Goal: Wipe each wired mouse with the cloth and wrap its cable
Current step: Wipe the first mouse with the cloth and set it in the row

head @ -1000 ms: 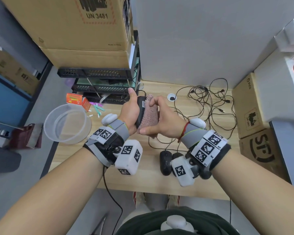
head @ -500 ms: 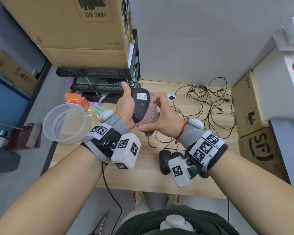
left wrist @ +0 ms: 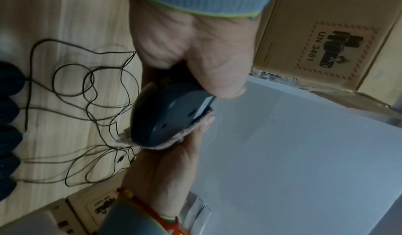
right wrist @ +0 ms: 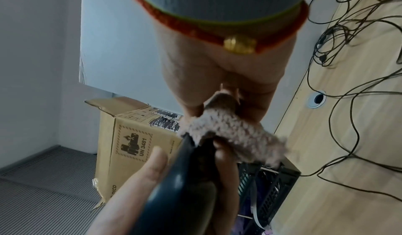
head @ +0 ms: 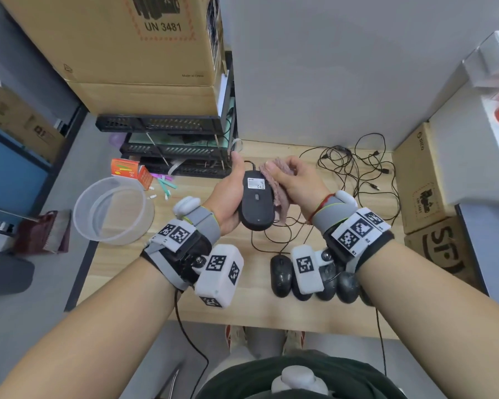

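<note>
My left hand [head: 228, 194] grips a black wired mouse [head: 256, 203] above the desk, its underside with the white label facing up. The same mouse [left wrist: 167, 116] shows in the left wrist view and as a dark shape [right wrist: 185, 187] in the right wrist view. My right hand [head: 294, 182] holds a pinkish fuzzy cloth [head: 277, 185] against the mouse's right side. The cloth [right wrist: 234, 132] is bunched between thumb and fingers. The mouse's cable [head: 271, 243] hangs down onto the wooden desk [head: 127, 260].
Several more black mice [head: 281, 275] lie in a row near the desk's front edge, partly under my right wrist. Tangled cables [head: 355, 168] cover the back right. A clear plastic tub [head: 113, 210] sits left, black trays [head: 170, 151] and cardboard boxes [head: 424, 180] behind and right.
My left hand has turned the mouse from edge-on to underside up. The cloth in my right hand has slid from the mouse's face to its right side.
</note>
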The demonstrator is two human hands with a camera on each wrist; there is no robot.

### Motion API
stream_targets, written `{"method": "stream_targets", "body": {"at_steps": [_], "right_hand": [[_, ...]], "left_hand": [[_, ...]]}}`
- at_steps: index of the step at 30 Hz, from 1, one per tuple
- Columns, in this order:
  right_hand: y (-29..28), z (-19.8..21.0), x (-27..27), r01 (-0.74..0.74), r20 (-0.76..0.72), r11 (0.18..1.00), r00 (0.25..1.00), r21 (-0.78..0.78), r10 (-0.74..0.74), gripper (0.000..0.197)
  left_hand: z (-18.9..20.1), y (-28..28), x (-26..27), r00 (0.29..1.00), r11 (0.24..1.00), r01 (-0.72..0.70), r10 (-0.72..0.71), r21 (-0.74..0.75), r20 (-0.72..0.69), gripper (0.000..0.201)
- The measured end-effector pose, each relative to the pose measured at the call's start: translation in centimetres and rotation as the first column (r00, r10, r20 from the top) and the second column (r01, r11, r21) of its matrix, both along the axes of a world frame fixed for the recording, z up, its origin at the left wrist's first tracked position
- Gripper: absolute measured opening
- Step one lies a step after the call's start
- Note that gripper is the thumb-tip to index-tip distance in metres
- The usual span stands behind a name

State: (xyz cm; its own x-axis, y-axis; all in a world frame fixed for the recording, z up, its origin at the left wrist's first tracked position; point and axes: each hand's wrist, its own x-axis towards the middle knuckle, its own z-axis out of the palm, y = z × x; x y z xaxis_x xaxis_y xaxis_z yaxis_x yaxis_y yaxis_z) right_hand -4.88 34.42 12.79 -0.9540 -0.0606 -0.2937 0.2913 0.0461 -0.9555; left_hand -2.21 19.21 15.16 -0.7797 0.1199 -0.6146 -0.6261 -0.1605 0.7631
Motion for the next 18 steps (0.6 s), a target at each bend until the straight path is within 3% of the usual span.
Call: {"method": "stream_targets", "body": {"at_steps": [2, 4, 6, 10, 13, 15, 18], "right_hand": [[0.5, -0.6, -0.2, -0.029, -0.004, 0.997, 1.000, 0.066, 0.029, 0.017], [0.9, -1.2, 0.0, -0.022, 0.006, 0.997, 1.000, 0.076, 0.022, 0.015], [1.3, -1.6, 0.4, 0.016, 0.052, 0.999, 0.999, -0.034, -0.014, 0.018], [1.2, -0.7, 1.0, -0.004, 0.145, 0.967, 0.989, -0.253, 0.042, 0.016], [0.1, -0.2, 2.1, -0.209, 0.094, 0.952, 0.967, -0.225, 0.235, 0.015], [-0.7, -0.1, 2.7, -0.307, 0.039, 0.940, 0.948, -0.150, 0.316, 0.031], [-0.9, -0.2, 2.5, -0.203, 0.055, 0.973, 0.976, -0.109, 0.210, 0.032]], "left_hand": [[-0.2, 0.0, 0.2, 0.998, 0.996, 0.066, -0.065, 0.066, -0.015, 0.078], [-0.5, -0.4, 0.1, 0.999, 1.000, -0.007, 0.008, 0.015, -0.035, 0.059], [-0.8, -1.1, -0.1, 0.995, 0.994, -0.080, 0.075, -0.079, -0.058, 0.049], [-0.8, -2.0, -0.2, 0.999, 0.988, -0.043, 0.047, -0.150, 0.023, 0.025], [-0.5, -1.8, -0.1, 0.990, 0.994, -0.044, 0.057, -0.099, 0.127, 0.039], [-0.3, -1.5, -0.1, 0.990, 0.999, -0.024, 0.027, -0.027, 0.140, 0.059], [-0.1, -1.2, 0.2, 0.991, 0.994, 0.096, -0.100, 0.046, 0.087, 0.074]]}}
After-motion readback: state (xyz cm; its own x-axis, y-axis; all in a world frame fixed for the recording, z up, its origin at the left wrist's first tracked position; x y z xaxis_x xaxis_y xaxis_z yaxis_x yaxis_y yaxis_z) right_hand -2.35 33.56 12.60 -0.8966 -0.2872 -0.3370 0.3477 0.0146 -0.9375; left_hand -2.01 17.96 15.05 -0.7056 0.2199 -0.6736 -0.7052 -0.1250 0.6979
